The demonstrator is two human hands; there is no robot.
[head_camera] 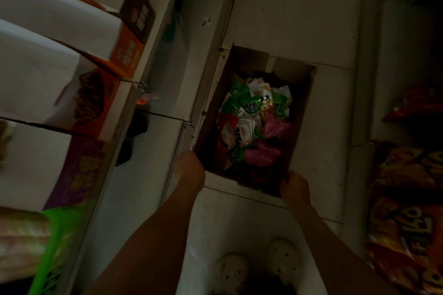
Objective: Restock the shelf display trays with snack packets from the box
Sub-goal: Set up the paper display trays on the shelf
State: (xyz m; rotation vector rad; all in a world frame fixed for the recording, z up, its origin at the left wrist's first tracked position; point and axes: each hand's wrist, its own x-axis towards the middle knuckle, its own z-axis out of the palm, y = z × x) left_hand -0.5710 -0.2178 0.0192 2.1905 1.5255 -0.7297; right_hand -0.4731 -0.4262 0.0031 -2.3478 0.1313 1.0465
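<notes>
Cardboard box (302, 103) of mixed green, white and pink snack packets (251, 115) stands on the tiled floor (299, 19) near centre frame. Right hand (296, 184) grips its 5 o'clock corner, fingers curled over the rim; left hand (189, 164) meets the 7 o'clock corner, its fingers' state indiscernible. Shelf display trays (60, 67) lie at 9 o'clock.
</notes>
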